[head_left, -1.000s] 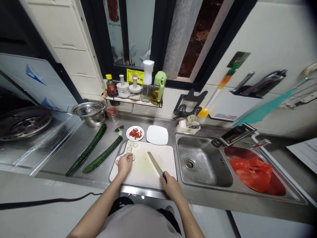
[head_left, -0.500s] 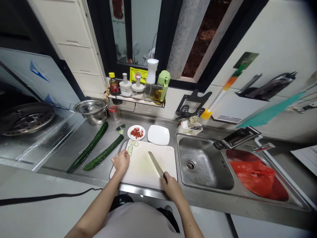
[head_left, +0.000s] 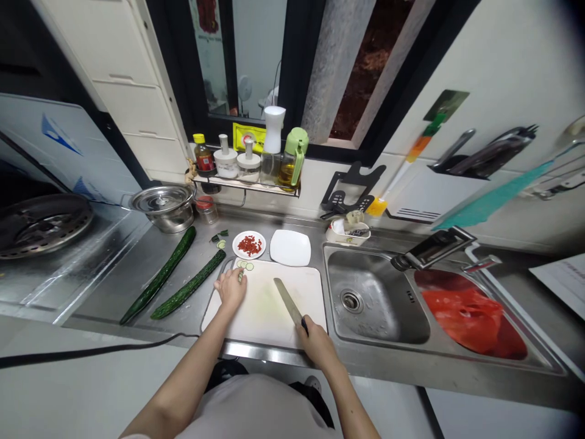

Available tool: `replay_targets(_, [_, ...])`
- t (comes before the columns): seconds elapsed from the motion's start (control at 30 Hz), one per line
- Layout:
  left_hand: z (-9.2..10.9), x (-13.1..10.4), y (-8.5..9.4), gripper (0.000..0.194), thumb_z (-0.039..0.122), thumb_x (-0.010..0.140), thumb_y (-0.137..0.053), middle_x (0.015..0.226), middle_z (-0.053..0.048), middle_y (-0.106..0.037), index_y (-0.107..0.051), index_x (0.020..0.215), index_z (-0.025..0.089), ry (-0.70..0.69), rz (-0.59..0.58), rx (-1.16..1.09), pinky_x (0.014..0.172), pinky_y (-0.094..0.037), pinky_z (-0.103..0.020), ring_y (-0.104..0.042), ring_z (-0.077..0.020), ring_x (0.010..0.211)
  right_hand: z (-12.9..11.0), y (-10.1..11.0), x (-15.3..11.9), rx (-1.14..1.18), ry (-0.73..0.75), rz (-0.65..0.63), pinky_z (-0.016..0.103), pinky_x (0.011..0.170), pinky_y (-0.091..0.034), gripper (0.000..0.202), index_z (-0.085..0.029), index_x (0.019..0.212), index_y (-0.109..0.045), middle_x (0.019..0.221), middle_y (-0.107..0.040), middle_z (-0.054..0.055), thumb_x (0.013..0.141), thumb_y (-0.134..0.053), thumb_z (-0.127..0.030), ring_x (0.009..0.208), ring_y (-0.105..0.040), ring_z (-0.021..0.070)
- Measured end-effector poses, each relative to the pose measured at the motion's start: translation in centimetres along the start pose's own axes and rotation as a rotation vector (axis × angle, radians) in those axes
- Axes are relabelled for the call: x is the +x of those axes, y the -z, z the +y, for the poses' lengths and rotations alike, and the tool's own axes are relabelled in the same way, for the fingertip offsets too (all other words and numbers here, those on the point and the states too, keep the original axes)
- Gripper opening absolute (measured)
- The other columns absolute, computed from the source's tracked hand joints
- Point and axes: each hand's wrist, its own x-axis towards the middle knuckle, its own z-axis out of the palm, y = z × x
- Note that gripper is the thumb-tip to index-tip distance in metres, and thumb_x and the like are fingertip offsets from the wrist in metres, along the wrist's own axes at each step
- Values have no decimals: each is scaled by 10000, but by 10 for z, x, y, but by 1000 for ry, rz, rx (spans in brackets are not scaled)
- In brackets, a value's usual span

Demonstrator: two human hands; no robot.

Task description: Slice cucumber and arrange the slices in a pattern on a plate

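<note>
The white cutting board (head_left: 260,323) lies on the steel counter in front of me. At its upper left corner my left hand (head_left: 232,289) is closed around some cucumber slices (head_left: 241,276), mostly hidden by the fingers. Several more slices (head_left: 247,266) lie just beyond the fingertips. My right hand (head_left: 315,341) grips a kitchen knife (head_left: 289,300) by its dark handle; the blade rests flat-looking over the board, pointing up and left. Two whole cucumbers, one smooth (head_left: 159,274) and one bumpy (head_left: 189,285), lie left of the board.
Behind the board stand a plate of chopped red pieces (head_left: 236,249) and a bare white plate (head_left: 290,247). A lidded steel pot (head_left: 171,216) is at the back left. The sink (head_left: 388,305) lies to the right. Above hangs a rack with bottles and jars (head_left: 247,183).
My left hand has moved slightly up and right, over the row of cucumber slices, and its fingers now close about them. The right hand and knife have hardly moved.
</note>
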Motion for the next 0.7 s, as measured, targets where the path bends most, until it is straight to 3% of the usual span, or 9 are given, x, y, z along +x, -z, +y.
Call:
replay_targets(0.27, [20, 23, -4, 384, 301, 869, -474, 1143, -113, -594, -610, 1228, 300, -88, -33, 107, 906, -276, -450, -456, -302, 1101, -2, 1, -2, 21, -27, -11, 260, 640, -308, 245, -209, 1065, -504, 1001, -689, 90, 980, -326, -356, 915, -633, 195])
replay_targets(0.7, [23, 33, -8, 216, 232, 848, -498, 1062, -103, -658, -664, 986, 227, -120, -42, 111, 875, -281, -421, -513, -285, 1054, -1, -2, -1, 29, -27, 8, 262, 624, -292, 231, -204, 1042, -509, 970, -686, 88, 970, -340, -344, 887, -635, 195])
